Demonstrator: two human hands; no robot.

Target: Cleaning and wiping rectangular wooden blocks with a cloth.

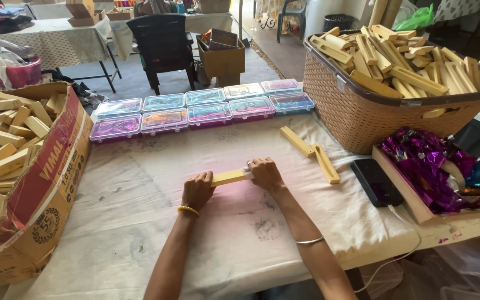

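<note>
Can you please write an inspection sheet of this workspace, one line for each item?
Surface: table under a pale stained cloth.
Job's things: yellow wooden stick, held at both ends.
Clutter: two loose sticks; ten clear plastic boxes; wicker basket and cardboard box, both full of sticks; tray of purple foil; dark phone.
Grippers: left hand and right hand grip the stick.
Cables: white cable from the phone over the table edge.
Surroundings: dark chair, further tables.

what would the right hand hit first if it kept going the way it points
The right hand points left along the stick it holds, so it would probably meet the left hand at the other end first.
</note>
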